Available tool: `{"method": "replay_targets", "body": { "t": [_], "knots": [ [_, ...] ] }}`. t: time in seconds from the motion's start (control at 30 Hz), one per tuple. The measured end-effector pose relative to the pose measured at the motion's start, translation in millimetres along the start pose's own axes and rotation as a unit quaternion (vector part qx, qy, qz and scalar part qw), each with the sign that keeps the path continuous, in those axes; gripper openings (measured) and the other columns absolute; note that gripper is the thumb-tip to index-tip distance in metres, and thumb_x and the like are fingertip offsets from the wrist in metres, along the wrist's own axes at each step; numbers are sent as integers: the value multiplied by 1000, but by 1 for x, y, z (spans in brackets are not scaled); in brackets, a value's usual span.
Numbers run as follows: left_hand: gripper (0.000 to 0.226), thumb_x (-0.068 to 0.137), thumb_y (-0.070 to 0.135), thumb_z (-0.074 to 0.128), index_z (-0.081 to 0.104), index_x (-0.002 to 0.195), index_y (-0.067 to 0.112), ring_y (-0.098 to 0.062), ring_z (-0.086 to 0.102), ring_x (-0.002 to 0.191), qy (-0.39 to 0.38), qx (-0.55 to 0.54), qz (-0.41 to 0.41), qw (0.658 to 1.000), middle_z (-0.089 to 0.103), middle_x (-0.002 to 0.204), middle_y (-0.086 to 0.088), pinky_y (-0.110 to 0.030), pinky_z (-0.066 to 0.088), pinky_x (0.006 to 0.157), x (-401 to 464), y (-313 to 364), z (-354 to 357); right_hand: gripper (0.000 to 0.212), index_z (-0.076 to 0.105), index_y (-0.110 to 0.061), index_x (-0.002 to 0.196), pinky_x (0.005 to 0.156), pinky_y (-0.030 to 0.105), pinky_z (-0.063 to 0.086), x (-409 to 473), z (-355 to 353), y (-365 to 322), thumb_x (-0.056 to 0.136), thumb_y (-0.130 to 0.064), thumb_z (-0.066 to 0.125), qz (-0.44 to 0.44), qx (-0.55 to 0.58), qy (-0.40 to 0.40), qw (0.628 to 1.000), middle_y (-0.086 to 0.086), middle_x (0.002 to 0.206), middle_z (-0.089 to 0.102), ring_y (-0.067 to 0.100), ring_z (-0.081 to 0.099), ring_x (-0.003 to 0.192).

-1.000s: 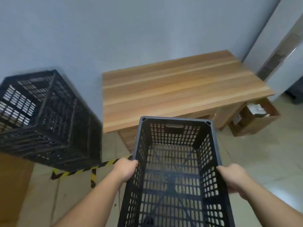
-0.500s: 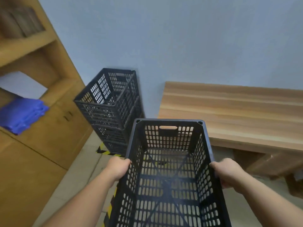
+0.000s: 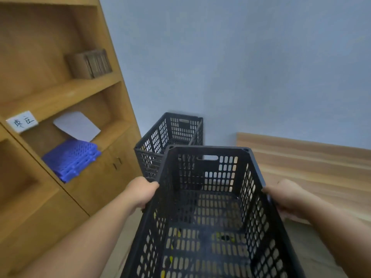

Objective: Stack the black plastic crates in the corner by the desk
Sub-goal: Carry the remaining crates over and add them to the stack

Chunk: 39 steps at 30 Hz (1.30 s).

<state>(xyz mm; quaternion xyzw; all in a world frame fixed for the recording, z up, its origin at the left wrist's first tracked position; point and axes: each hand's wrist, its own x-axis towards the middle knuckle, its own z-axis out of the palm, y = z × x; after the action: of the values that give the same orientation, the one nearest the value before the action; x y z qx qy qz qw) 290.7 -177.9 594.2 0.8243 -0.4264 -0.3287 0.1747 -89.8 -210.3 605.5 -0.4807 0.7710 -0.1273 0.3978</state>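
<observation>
We hold an empty black crate (image 3: pixel 208 207) by its long sides, left hand (image 3: pixel 143 190) and right hand (image 3: pixel 287 199) both gripping its rim, just short of the crate stack (image 3: pixel 170 135) between cabinet (image 3: pixel 50 177) and desk (image 3: pixel 311 163). A skewed set-down could jam it crooked or topple the stack.

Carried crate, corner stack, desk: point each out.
carried crate (image 3: pixel 208 150), head view, far rim.
corner stack (image 3: pixel 152 140), head view, top crate's left wall.
desk (image 3: pixel 301 163), head view, bare wooden top.
</observation>
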Motion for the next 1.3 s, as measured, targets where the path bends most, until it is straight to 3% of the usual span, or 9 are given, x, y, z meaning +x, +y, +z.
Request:
{"method": "replay_targets", "body": {
  "t": [0.17, 0.33, 0.5, 0.57, 0.67, 0.77, 0.9, 1.1, 1.3],
  "knots": [
    [33, 102, 31, 56, 73, 96, 3, -27, 69, 77, 0, -37, 31, 999, 76, 94, -15, -28, 44, 53, 30, 24, -66, 26, 59, 0, 78, 39, 27, 52, -18, -10, -74, 100, -14, 57, -36, 41, 3, 999, 17, 59, 59, 25, 57, 38],
    [58, 79, 49, 56, 75, 98, -3, -32, 59, 61, 10, -50, 58, 997, 74, 79, -22, -33, 43, 60, 69, 59, -122, 20, 59, 2, 91, 33, 22, 46, -16, -26, -142, 102, -14, 55, -73, 60, 21, 995, 16, 64, 59, 21, 55, 35],
    [39, 98, 36, 59, 68, 95, -2, -24, 43, 48, 57, -69, 57, 994, 53, 63, -10, -28, 32, 54, 127, 97, -149, 23, 50, -5, 83, 33, 20, 40, 22, -32, -200, 104, -15, 52, -97, 55, 31, 993, 10, 62, 45, 20, 45, 45],
    [38, 98, 35, 60, 69, 98, -2, -30, 55, 54, 58, -78, 67, 993, 63, 72, -15, -28, 38, 58, 151, 113, -155, 24, 49, -6, 82, 36, 21, 40, 46, -33, -222, 104, -15, 51, -105, 56, 32, 992, 9, 60, 42, 19, 43, 43],
    [43, 94, 39, 60, 72, 105, -1, -44, 77, 88, 66, -91, 67, 991, 78, 99, -25, -36, 47, 71, 190, 132, -165, 26, 49, -7, 80, 37, 21, 41, 79, -36, -255, 104, -16, 51, -114, 64, 29, 991, 8, 58, 44, 18, 44, 41],
    [41, 100, 39, 57, 71, 105, 1, -32, 67, 71, 74, -91, 60, 991, 77, 99, -21, -34, 47, 69, 222, 151, -177, 25, 52, -5, 81, 41, 27, 48, 108, -39, -289, 104, -15, 52, -122, 78, 20, 989, 10, 59, 51, 21, 51, 45],
    [42, 96, 43, 57, 71, 107, 5, -38, 77, 98, 79, -97, 48, 991, 79, 104, -18, -51, 58, 95, 262, 174, -192, 23, 53, -4, 79, 55, 36, 52, 144, -42, -332, 101, -12, 54, -129, 90, 29, 987, 13, 64, 50, 26, 51, 49],
    [71, 76, 57, 55, 65, 130, 11, -34, 71, 107, 52, -121, 56, 990, 72, 126, -11, -51, 57, 98, 356, 193, -213, 21, 57, -1, 81, 54, 33, 55, 198, -29, -386, 99, -10, 54, -121, 108, 46, 986, 14, 61, 54, 26, 56, 47],
    [46, 100, 42, 57, 62, 129, 7, -33, 69, 109, 27, -102, 83, 991, 72, 121, -12, -45, 53, 101, 449, 212, -231, 23, 59, 0, 78, 46, 28, 52, 242, 6, -438, 99, -9, 54, -97, 116, 74, 986, 11, 55, 57, 22, 55, 43]
  ]
}}
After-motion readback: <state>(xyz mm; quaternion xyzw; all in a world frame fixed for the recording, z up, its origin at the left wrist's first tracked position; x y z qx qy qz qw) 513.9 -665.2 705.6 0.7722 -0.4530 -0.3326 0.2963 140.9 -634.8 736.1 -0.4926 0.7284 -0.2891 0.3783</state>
